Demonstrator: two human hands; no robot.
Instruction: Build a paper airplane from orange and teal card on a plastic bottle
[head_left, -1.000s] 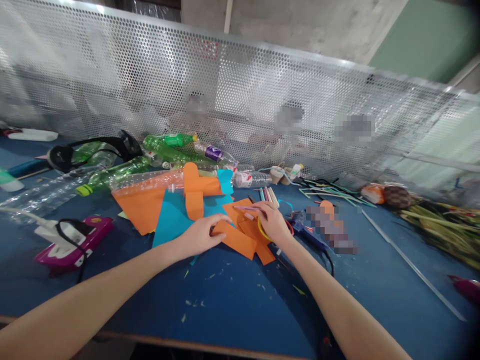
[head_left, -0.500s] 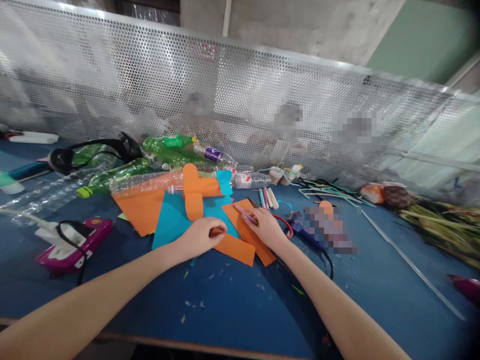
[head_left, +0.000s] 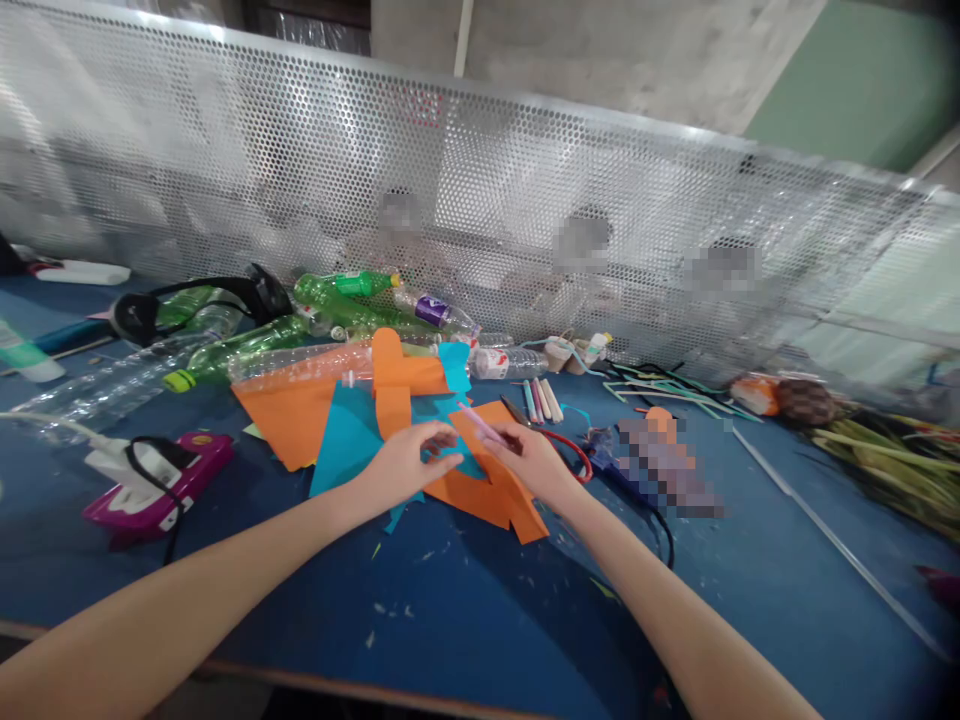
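My right hand [head_left: 534, 462] is closed on a slim pink pen [head_left: 478, 420], which points up and to the left above the orange paper pieces [head_left: 480, 497]. Its palm is over the right-hand orange piece. Beside it, my left hand [head_left: 416, 462] has its fingers curved and apart, with nothing between them. That hand rests by the blue paper sheet [head_left: 346, 432], just left of the orange pieces. Behind it stands an orange paper shape [head_left: 388, 370] with a light blue paper end [head_left: 454, 366], lying against a clear bottle.
Plastic bottles [head_left: 251, 342] lie along the back left before a perforated metal screen [head_left: 495, 150]. A purple power strip [head_left: 165, 487] is at left. Several markers [head_left: 541, 400], red-handled scissors [head_left: 579, 455] and a blue glue gun [head_left: 619, 475] sit right of my hands.
My left fingers have opened and come away from the orange strip. The right hand has lifted the pen slightly and turned it. The view has shifted a little.
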